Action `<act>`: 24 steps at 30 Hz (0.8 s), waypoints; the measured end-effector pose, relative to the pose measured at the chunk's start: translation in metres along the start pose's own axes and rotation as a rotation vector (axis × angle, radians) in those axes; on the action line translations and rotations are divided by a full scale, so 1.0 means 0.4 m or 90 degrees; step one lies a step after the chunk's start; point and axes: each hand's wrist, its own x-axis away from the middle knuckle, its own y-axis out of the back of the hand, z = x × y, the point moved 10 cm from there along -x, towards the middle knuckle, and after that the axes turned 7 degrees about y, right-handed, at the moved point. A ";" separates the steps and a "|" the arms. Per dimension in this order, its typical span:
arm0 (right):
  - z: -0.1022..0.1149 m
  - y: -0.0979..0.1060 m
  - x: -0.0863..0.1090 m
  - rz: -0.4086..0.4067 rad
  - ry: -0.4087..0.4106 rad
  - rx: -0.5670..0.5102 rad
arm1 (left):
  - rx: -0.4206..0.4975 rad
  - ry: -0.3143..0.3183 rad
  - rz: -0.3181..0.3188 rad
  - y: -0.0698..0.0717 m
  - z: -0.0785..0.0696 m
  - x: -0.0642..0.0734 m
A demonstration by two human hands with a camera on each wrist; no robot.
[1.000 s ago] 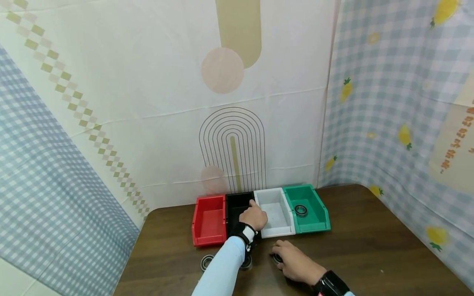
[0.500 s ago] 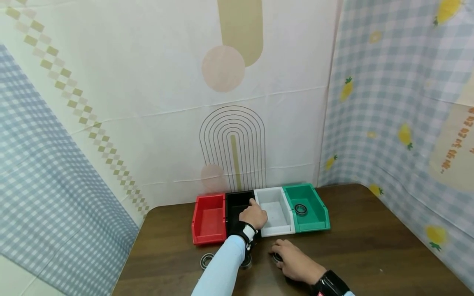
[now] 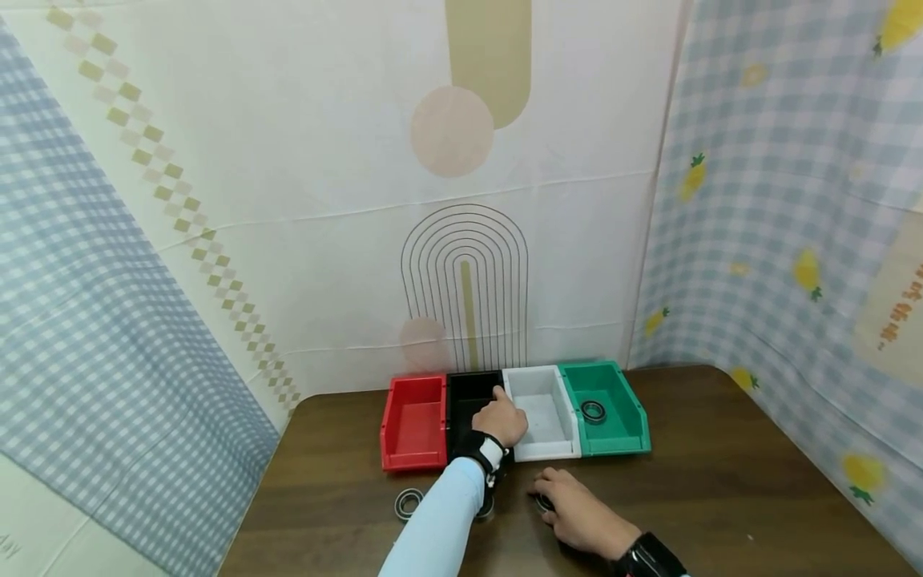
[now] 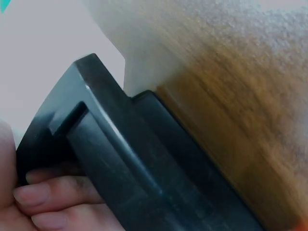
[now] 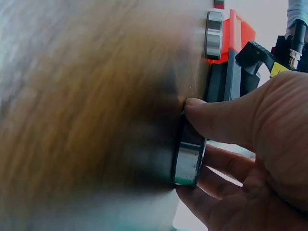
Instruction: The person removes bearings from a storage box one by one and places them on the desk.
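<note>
My left hand (image 3: pixel 499 421) is at the black bin (image 3: pixel 470 389), over the side wall it shares with the white bin (image 3: pixel 541 405). In the left wrist view its curled fingers (image 4: pixel 57 192) lie inside the black bin, the thumb across the wall, gripping it. My right hand (image 3: pixel 577 513) is on the table in front of the white bin. Between its thumb and fingers it pinches a ball bearing (image 5: pixel 189 161) that lies flat on the wood. Another bearing (image 3: pixel 400 506) lies left of my left sleeve, and a further one (image 3: pixel 489 511) is partly hidden behind the left wrist.
A red bin (image 3: pixel 418 425) stands left of the black one. At the right end of the row is a green bin (image 3: pixel 626 429) with one bearing (image 3: pixel 594 421) in it. The bins stand on a brown wooden table (image 3: pixel 707 481), with patterned cloth (image 3: pixel 346 240) hanging behind.
The head view has shifted slightly, so the scene sits a little further right. Both hands stay where they were, and so do the bins and bearings.
</note>
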 end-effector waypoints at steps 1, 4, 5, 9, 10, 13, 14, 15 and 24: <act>0.000 -0.001 0.002 0.000 -0.002 -0.001 | 0.000 0.001 -0.004 -0.001 -0.001 0.000; -0.001 0.000 0.004 -0.002 -0.005 -0.008 | 0.000 0.001 -0.024 -0.005 -0.004 -0.001; -0.001 0.000 0.005 -0.003 -0.005 -0.009 | 0.003 0.002 -0.029 -0.005 -0.005 -0.002; -0.004 0.002 0.006 -0.006 -0.002 -0.017 | 0.017 0.001 -0.037 -0.008 -0.008 0.001; -0.005 0.003 0.007 -0.005 -0.003 -0.017 | 0.020 0.000 -0.036 -0.008 -0.009 0.003; -0.006 0.003 0.007 -0.003 -0.003 -0.029 | 0.027 0.005 -0.036 -0.006 -0.007 0.007; -0.006 0.003 0.007 -0.003 -0.004 -0.039 | 0.031 0.006 -0.038 -0.002 -0.007 0.009; -0.006 0.002 0.008 0.001 -0.008 -0.046 | 0.031 0.008 -0.036 0.000 -0.006 0.010; 0.005 0.039 0.022 -0.049 -0.022 -0.093 | 0.004 -0.009 -0.042 0.025 -0.003 0.019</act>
